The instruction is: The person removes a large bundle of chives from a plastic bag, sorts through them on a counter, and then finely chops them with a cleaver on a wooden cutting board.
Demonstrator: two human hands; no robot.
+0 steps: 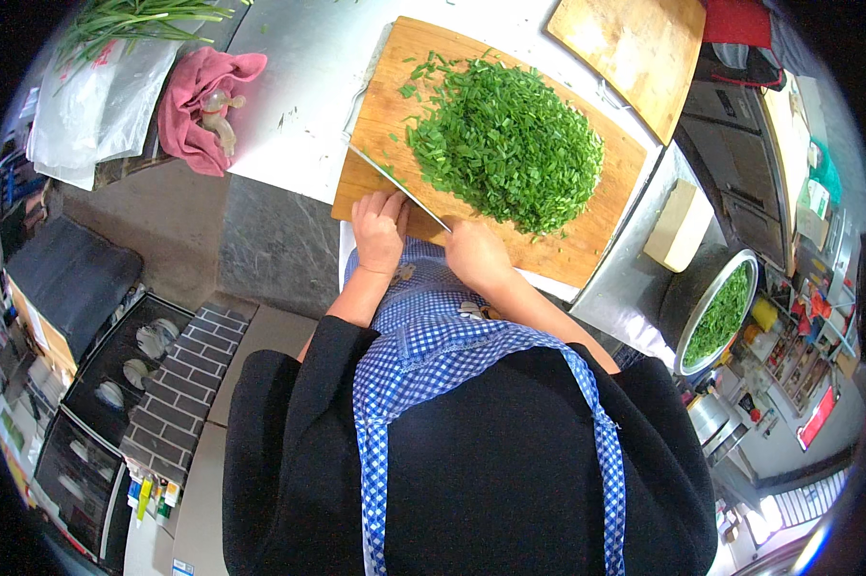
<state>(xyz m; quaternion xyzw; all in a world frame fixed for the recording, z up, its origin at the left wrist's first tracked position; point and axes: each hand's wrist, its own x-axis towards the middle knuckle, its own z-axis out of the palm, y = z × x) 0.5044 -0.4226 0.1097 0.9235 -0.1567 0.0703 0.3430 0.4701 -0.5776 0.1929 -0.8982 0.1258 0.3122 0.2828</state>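
Note:
My right hand (478, 253) is closed around the handle of a kitchen knife (395, 180), at the near edge of a wooden cutting board (373, 91). The blade points to the far left, seen edge-on along the near side of the pile. My left hand (379, 228) rests at the board's near left edge beside the blade, its fingers curled together. Whatever may be under those fingers is hidden. A large heap of chopped green leaves (510, 139) covers the middle and right of the board, with loose bits scattered around it.
A second wooden board (635, 58) lies at the far right. To my right are a pale rectangular block (680, 226) and a metal bowl (755, 274) of chopped greens. At the left lie a pink cloth (188, 110), plastic bags (97, 115) and long green stalks (126, 24).

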